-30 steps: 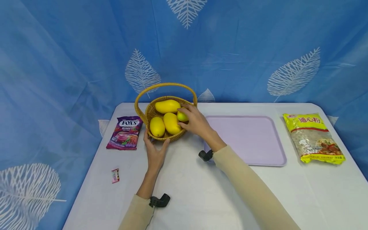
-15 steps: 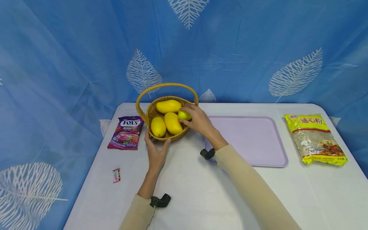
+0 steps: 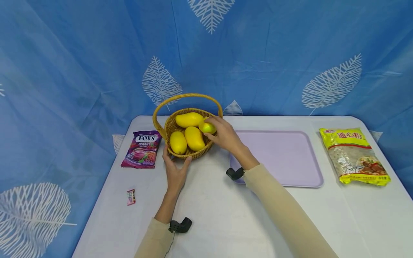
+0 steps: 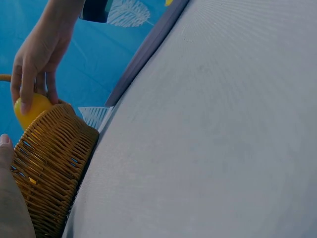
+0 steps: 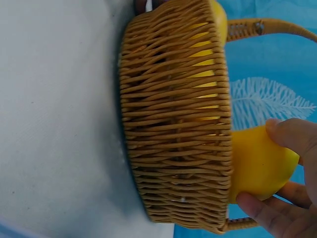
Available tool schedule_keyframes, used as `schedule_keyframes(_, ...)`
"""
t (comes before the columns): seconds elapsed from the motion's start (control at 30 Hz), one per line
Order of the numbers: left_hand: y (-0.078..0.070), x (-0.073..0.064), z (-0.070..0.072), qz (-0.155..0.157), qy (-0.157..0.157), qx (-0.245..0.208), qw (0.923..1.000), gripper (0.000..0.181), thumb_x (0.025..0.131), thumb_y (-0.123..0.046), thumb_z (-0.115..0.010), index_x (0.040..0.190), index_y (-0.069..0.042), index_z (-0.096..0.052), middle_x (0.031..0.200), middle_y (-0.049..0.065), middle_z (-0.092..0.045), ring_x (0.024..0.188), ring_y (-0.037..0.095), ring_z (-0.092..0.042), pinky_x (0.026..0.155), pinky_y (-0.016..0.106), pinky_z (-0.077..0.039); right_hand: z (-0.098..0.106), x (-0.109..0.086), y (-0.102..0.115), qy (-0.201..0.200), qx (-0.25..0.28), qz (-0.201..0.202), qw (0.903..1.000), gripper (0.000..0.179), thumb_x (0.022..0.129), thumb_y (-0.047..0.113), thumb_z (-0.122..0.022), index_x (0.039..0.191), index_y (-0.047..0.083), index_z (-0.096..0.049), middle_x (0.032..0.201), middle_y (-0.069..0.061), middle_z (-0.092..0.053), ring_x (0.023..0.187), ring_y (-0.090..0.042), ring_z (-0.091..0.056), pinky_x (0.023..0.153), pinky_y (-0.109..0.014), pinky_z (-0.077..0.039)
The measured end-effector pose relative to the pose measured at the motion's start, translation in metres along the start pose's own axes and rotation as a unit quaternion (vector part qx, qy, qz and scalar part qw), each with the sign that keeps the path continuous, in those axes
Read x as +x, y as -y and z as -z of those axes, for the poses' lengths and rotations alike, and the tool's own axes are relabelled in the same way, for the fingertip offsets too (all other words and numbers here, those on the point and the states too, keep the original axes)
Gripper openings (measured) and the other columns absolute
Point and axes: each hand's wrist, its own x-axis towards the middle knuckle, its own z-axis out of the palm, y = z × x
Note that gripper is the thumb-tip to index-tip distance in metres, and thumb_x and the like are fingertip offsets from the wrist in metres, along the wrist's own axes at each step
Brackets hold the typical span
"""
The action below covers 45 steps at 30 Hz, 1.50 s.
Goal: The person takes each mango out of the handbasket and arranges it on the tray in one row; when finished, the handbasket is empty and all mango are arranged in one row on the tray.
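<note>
A brown wicker basket [image 3: 197, 154] with a tall arched handle stands at the back of the table. Inside it lie a mango at the back [image 3: 189, 119], another at the left [image 3: 178, 143] and one in the middle [image 3: 194, 138]. My left hand [image 3: 175, 175] holds the basket's near left side, thumb in front; its other fingertips are mostly hidden. At the basket's right rim, my right hand [image 3: 227, 136] grips a yellow mango [image 5: 262, 161] between thumb and fingers. In the right wrist view the mango's lower part is hidden behind the wicker [image 5: 178, 114].
A lilac tray [image 3: 274, 157] lies right of the basket, partly under my right forearm. Further right is a yellow-and-clear pasta bag [image 3: 355, 156]. Left of the basket are a purple candy bag [image 3: 141, 149] and a small wrapped candy [image 3: 130, 197]. A blue curtain [image 3: 251, 53] hangs behind.
The mango in my right hand has tilted and shows more of its end. My right hand has shifted slightly right. The left hand still holds the basket.
</note>
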Motion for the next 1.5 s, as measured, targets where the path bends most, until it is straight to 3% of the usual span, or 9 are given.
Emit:
schedule_keyframes(0.3, 0.001, 0.001, -0.001, -0.002, 0.003, 0.002, 1.0000, 0.094, 0.089, -0.029, -0.072, 0.156, -0.016, -0.008, 0.162, 0.009, -0.015, 0.147, 0.025, -0.021, 0.116, 0.049, -0.026, 0.017, -0.018, 0.011, -0.065, 0.034, 0.039, 0.9966, 0.043, 0.089, 0.020, -0.073, 0.127, 0.006, -0.061, 0.138, -0.017, -0.055, 0.127, -0.030, -0.054, 0.102, -0.041, -0.049)
schedule_keyframes(0.63, 0.004, 0.001, 0.000, 0.006, 0.004, -0.003, 1.0000, 0.096, 0.088, -0.026, -0.074, 0.156, -0.018, -0.007, 0.163, 0.006, -0.013, 0.148, 0.023, -0.020, 0.120, 0.048, -0.021, 0.037, -0.059, 0.023, -0.129, 0.055, 0.079, 0.9870, 0.045, 0.083, 0.012, -0.078, 0.125, 0.006, -0.063, 0.141, -0.015, -0.052, 0.128, -0.030, -0.054, 0.100, -0.040, -0.051)
schedule_keyframes(0.87, 0.003, 0.002, 0.000, 0.010, 0.009, -0.018, 0.9998, 0.098, 0.087, -0.023, -0.075, 0.156, -0.015, -0.006, 0.163, 0.009, -0.010, 0.148, 0.026, -0.018, 0.119, 0.052, -0.020, 0.047, -0.092, 0.010, -0.159, 0.049, 0.074, 0.9833, 0.051, 0.078, 0.004, -0.081, 0.125, 0.004, -0.062, 0.141, -0.017, -0.052, 0.127, -0.032, -0.054, 0.099, -0.040, -0.050)
schedule_keyframes(1.17, 0.003, 0.000, 0.001, 0.009, 0.007, -0.005, 0.9999, 0.094, 0.089, -0.033, -0.072, 0.156, -0.020, -0.007, 0.163, 0.004, -0.011, 0.148, 0.021, -0.017, 0.121, 0.051, -0.017, 0.043, -0.125, -0.028, -0.129, -0.010, 0.011, 0.9915, 0.049, 0.077, 0.003, -0.082, 0.122, 0.004, -0.062, 0.138, -0.019, -0.052, 0.123, -0.036, -0.056, 0.097, -0.045, -0.051)
schedule_keyframes(1.33, 0.003, 0.000, 0.000, 0.011, 0.009, -0.006, 0.9999, 0.094, 0.089, -0.034, -0.071, 0.156, -0.023, -0.007, 0.164, 0.002, -0.011, 0.149, 0.020, -0.016, 0.122, 0.050, -0.015, 0.038, -0.134, -0.043, -0.112, -0.043, 0.002, 0.9927, 0.049, 0.075, 0.003, -0.082, 0.119, 0.004, -0.063, 0.137, -0.021, -0.053, 0.124, -0.039, -0.054, 0.100, -0.049, -0.048)
schedule_keyframes(1.5, 0.003, 0.000, 0.000, 0.011, 0.005, 0.000, 0.9999, 0.093, 0.090, -0.033, -0.071, 0.156, -0.022, -0.008, 0.163, 0.002, -0.012, 0.149, 0.020, -0.017, 0.122, 0.049, -0.015, 0.034, -0.137, -0.049, -0.105, -0.043, -0.005, 0.9935, 0.050, 0.074, 0.001, -0.083, 0.119, 0.004, -0.062, 0.138, -0.020, -0.052, 0.125, -0.039, -0.053, 0.102, -0.049, -0.047)
